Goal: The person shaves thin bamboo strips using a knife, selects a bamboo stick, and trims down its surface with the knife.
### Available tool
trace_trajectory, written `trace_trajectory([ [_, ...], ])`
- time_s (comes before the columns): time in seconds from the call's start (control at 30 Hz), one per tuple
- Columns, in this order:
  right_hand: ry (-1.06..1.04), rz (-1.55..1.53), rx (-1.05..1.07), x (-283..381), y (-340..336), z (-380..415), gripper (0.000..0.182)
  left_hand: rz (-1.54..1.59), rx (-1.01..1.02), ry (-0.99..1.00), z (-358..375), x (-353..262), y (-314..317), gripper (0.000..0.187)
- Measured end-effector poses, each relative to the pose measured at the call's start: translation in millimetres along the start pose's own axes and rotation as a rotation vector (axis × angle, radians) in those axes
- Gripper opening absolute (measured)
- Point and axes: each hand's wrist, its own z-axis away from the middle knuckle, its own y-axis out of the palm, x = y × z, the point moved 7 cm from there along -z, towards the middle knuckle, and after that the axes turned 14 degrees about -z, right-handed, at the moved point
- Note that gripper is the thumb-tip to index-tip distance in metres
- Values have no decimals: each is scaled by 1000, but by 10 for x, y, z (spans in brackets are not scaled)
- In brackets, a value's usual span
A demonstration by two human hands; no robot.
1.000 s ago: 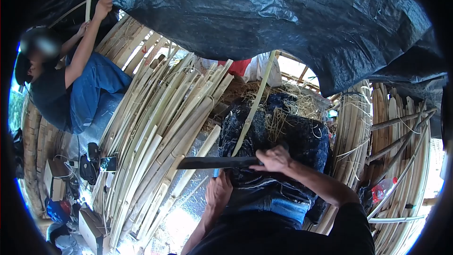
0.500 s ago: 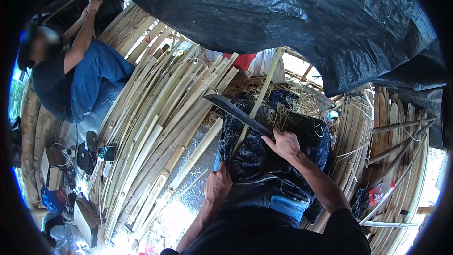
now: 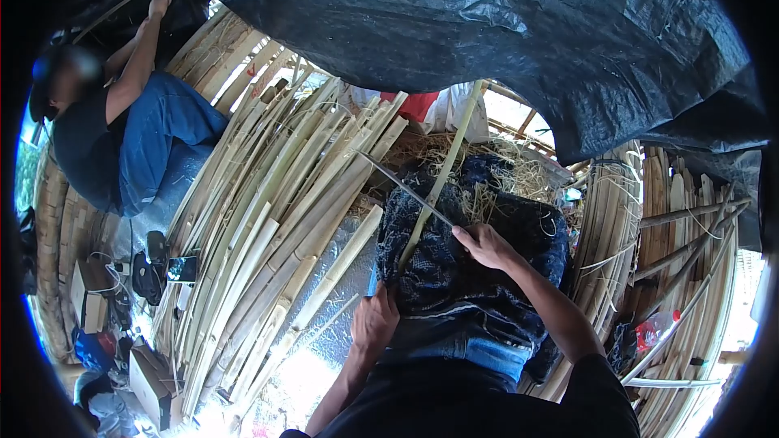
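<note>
1. Closing around the handle, the right hand (image 3: 484, 245) grips a long knife (image 3: 406, 188) over the lap.
2. The left hand (image 3: 375, 320) has its fingers curled in beside a blue object (image 3: 372, 281); I cannot tell whether they close on anything.
3. A bamboo strip (image 3: 448, 169) stands above the dark cloth (image 3: 519, 235) on the lap, its lower end near the left hand.
4. The strip's long axis slants, the far end pointing up and to the right.
5. The knife points up and left, crossing the strip, its blade nearly edge-on; contact between them is unclear.
</note>
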Motion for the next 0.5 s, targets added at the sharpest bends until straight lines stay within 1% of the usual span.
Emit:
trace_trajectory([
  [0.07,-50,180,-84,175,38,74,58,13,44,-34,-2,-6,-27,31],
  [0.1,-55,275,-64,132,102,51,57,13,39,-34,-5,3,-13,31],
  [0.13,-201,321,-86,195,149,84,57,10,22,-22,-2,16,10,32],
  [0.2,-268,471,-82,221,257,169,53,6,6,-14,5,16,3,32],
  [0.3,-394,622,1,386,467,323,49,13,6,-9,5,-8,-18,32],
  [0.33,-386,683,49,438,539,355,52,4,4,-9,5,3,3,31],
  [0.4,-475,779,18,499,639,429,57,-6,0,-8,-3,6,-2,31],
  [0.47,-473,796,28,493,671,444,58,5,74,-32,-11,1,-4,30],
  [0.5,-468,813,41,502,672,431,60,5,68,-29,-2,-3,-12,30],
])
